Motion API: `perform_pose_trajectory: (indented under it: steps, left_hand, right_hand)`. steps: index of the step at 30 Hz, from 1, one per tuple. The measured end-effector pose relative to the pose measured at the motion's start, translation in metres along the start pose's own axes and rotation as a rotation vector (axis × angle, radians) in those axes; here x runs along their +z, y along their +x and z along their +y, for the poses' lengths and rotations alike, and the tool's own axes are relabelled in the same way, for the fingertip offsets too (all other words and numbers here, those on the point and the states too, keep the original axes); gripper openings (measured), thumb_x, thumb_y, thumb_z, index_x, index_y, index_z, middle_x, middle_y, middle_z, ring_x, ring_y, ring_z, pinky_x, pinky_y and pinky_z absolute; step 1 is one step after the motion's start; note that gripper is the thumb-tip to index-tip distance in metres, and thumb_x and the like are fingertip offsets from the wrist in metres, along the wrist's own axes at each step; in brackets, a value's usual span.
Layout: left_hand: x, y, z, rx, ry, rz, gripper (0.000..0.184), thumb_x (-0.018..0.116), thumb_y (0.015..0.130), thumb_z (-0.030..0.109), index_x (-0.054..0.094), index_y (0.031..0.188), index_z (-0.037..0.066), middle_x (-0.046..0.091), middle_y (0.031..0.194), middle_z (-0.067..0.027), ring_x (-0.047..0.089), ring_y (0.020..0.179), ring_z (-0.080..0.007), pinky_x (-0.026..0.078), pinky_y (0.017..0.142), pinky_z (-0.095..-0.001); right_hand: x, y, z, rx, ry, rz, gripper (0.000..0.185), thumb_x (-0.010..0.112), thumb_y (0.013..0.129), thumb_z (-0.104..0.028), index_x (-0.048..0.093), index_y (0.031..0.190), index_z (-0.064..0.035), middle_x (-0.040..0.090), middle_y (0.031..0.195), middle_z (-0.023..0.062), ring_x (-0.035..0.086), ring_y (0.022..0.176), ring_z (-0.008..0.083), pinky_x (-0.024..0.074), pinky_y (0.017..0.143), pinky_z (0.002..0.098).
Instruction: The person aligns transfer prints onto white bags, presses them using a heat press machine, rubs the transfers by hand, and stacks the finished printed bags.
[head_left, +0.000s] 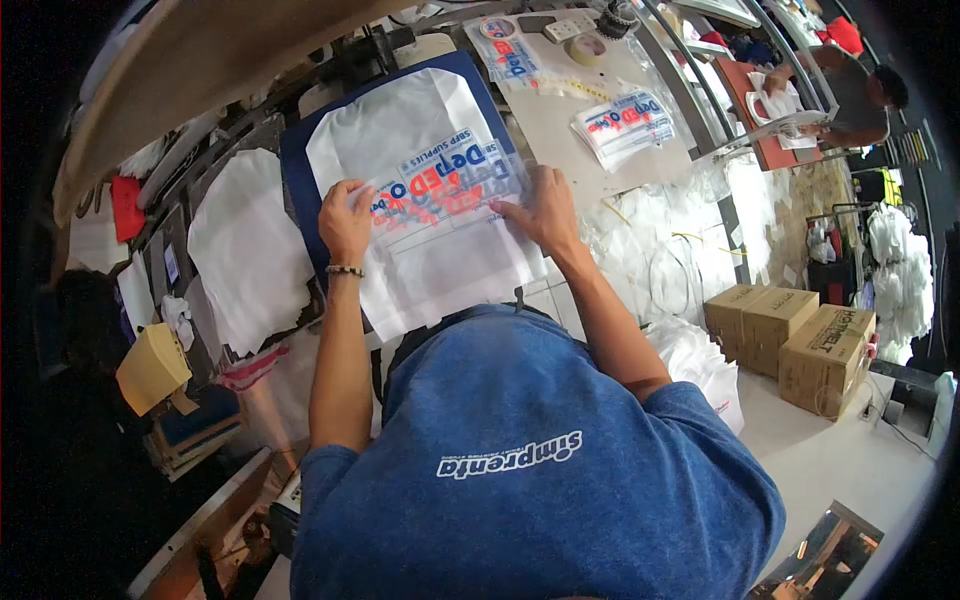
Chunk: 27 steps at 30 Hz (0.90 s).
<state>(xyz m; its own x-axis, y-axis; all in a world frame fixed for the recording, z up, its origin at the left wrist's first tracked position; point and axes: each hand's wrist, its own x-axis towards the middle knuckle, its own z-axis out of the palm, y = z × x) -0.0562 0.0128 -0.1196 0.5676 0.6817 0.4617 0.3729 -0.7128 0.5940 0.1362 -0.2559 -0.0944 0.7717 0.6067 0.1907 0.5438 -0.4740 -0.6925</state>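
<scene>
A clear printed plastic sheet (430,187) with blue and red lettering lies over a white fabric piece (370,110). The white piece is spread on a dark blue board (296,165), its lower end hanging toward my body. My left hand (345,218) grips the sheet's left edge, fingers bent; a beaded bracelet circles that wrist. At the sheet's right edge my right hand (545,208) pinches it, the thumb on top. Similar lettering shows doubled beneath the sheet, slightly offset from it.
White pieces (245,250) are stacked at left. A side table (540,130) holds printed bags (625,128) and a tape roll (587,48). Cardboard boxes (825,355) and a white pile (695,365) stand at right. Another person (850,95) works at a red-brown table (745,100).
</scene>
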Motion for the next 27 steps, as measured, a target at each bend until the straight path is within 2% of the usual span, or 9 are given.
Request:
perform_pose_trajectory:
  steps: [3, 13, 15, 16, 18, 19, 21, 24, 27]
  left_hand:
    - [0.002, -0.003, 0.016, 0.073, -0.004, -0.043, 0.016, 0.074, 0.088, 0.017, 0.068, 0.094, 0.004, 0.071, 0.095, -0.0115, 0.067, 0.088, -0.0322, 0.052, 0.078, -0.0416]
    - [0.016, -0.01, 0.039, 0.039, -0.158, -0.078, 0.012, 0.07, 0.092, 0.014, 0.066, 0.093, 0.003, 0.07, 0.091, -0.0117, 0.067, 0.086, -0.0325, 0.053, 0.077, -0.0414]
    - [0.006, -0.007, 0.051, -0.001, -0.232, -0.059, 0.014, 0.069, 0.093, 0.014, 0.065, 0.098, 0.002, 0.072, 0.098, -0.0125, 0.068, 0.092, -0.0325, 0.053, 0.082, -0.0422]
    - [0.004, -0.006, 0.047, 0.0, -0.227, -0.058, 0.014, 0.069, 0.093, 0.014, 0.065, 0.098, 0.002, 0.072, 0.098, -0.0125, 0.068, 0.092, -0.0325, 0.053, 0.082, -0.0422]
    - [-0.003, -0.004, 0.037, -0.045, -0.246, -0.128, 0.015, 0.067, 0.095, 0.014, 0.063, 0.102, 0.002, 0.072, 0.108, -0.0146, 0.067, 0.109, -0.0344, 0.052, 0.093, -0.043]
    - [-0.002, -0.008, 0.036, -0.046, -0.244, -0.128, 0.015, 0.067, 0.095, 0.014, 0.063, 0.102, 0.002, 0.072, 0.108, -0.0146, 0.067, 0.109, -0.0344, 0.052, 0.093, -0.043]
    - [-0.002, -0.015, 0.033, -0.005, -0.198, -0.26, 0.015, 0.065, 0.096, 0.014, 0.059, 0.103, 0.002, 0.07, 0.118, -0.0167, 0.059, 0.125, -0.037, 0.048, 0.101, -0.0441]
    - [0.003, -0.027, 0.047, 0.053, -0.279, -0.275, 0.013, 0.063, 0.097, 0.013, 0.058, 0.101, 0.002, 0.069, 0.12, -0.0167, 0.053, 0.133, -0.0388, 0.045, 0.105, -0.0453]
    - [0.006, -0.031, 0.052, 0.109, -0.245, -0.252, 0.012, 0.062, 0.098, 0.013, 0.057, 0.101, 0.003, 0.069, 0.122, -0.0166, 0.053, 0.133, -0.0399, 0.045, 0.106, -0.0464]
  right_hand:
    - [0.002, -0.004, 0.002, -0.021, -0.022, 0.054, 0.081, 0.092, 0.065, -0.038, 0.057, 0.125, 0.0028, 0.06, 0.104, 0.0229, 0.059, 0.099, 0.0391, 0.0494, 0.088, 0.0457]
    - [-0.005, -0.009, 0.011, 0.028, 0.162, -0.003, 0.071, 0.089, 0.07, -0.028, 0.058, 0.127, 0.0032, 0.061, 0.1, 0.019, 0.063, 0.091, 0.033, 0.0525, 0.081, 0.0426]
    - [-0.005, -0.007, 0.014, -0.003, 0.244, 0.043, 0.059, 0.085, 0.076, -0.023, 0.062, 0.122, 0.0037, 0.062, 0.099, 0.0192, 0.065, 0.09, 0.0315, 0.0543, 0.076, 0.0411]
    - [-0.007, -0.005, 0.012, -0.004, 0.249, 0.042, 0.059, 0.085, 0.076, -0.023, 0.062, 0.122, 0.0037, 0.062, 0.099, 0.0192, 0.065, 0.09, 0.0315, 0.0543, 0.076, 0.0411]
    - [-0.012, 0.0, 0.006, 0.051, 0.301, 0.022, 0.043, 0.079, 0.083, -0.019, 0.066, 0.117, 0.004, 0.063, 0.099, 0.0205, 0.067, 0.09, 0.0318, 0.0551, 0.074, 0.0403]
    - [-0.011, 0.002, 0.007, 0.051, 0.303, 0.021, 0.043, 0.079, 0.083, -0.019, 0.066, 0.117, 0.004, 0.063, 0.099, 0.0205, 0.067, 0.09, 0.0318, 0.0551, 0.074, 0.0403]
    - [-0.006, 0.01, 0.011, 0.05, 0.244, -0.034, 0.032, 0.073, 0.089, -0.018, 0.069, 0.112, 0.003, 0.063, 0.1, 0.0216, 0.067, 0.088, 0.0326, 0.0547, 0.076, 0.0407]
    - [0.004, 0.018, 0.024, -0.002, 0.187, -0.001, 0.031, 0.07, 0.09, -0.02, 0.069, 0.113, 0.0017, 0.064, 0.099, 0.0218, 0.067, 0.086, 0.0327, 0.0541, 0.077, 0.0412]
    - [0.008, 0.022, 0.034, 0.052, 0.246, -0.021, 0.034, 0.073, 0.089, -0.023, 0.07, 0.113, 0.0006, 0.064, 0.098, 0.0209, 0.066, 0.084, 0.0319, 0.0534, 0.078, 0.0412]
